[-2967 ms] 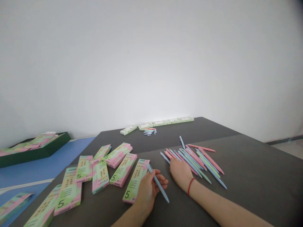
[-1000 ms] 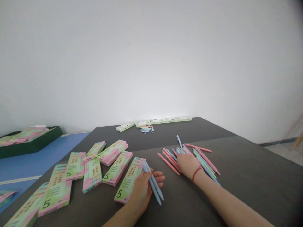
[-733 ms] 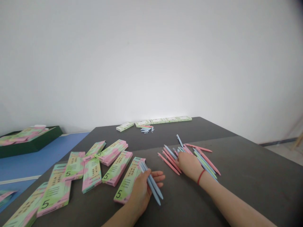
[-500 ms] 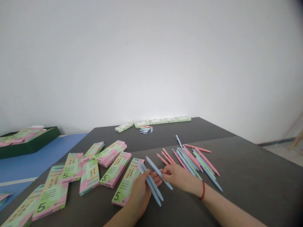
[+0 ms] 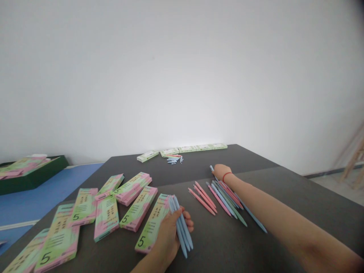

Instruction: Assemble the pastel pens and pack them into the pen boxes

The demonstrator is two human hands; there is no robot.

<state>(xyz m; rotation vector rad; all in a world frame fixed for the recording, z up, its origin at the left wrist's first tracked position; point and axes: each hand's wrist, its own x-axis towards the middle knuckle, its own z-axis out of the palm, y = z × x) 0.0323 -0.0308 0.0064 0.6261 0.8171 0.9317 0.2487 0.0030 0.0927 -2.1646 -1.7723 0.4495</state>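
Note:
In my left hand [image 5: 169, 231] is a small bunch of light-blue pens [image 5: 184, 236], gripped between thumb and fingers, tips toward me. Beneath that hand lies a green-and-pink pen box [image 5: 150, 225] marked 5. My right hand [image 5: 223, 171] reaches over the far end of the loose pens, its fingers closed on a blue pen [image 5: 211, 167] whose end pokes out at the left. The rest of that pen is hidden by the hand. Nearer me are several pink pens [image 5: 202, 199], a green pen [image 5: 237, 214] and more blue ones, partly covered by my right forearm.
Several more pen boxes [image 5: 106, 218] spread over the left of the dark table [image 5: 196, 170]. At the back edge stands a row of pale boxes [image 5: 187, 149], with small pen parts [image 5: 173, 159] before it. A dark green tray [image 5: 42, 174] of cartons sits on a blue surface at left.
The blue pen that my right hand held has joined the bunch in my left hand. My right hand has moved away and forward to the blue pen at the pile's far end.

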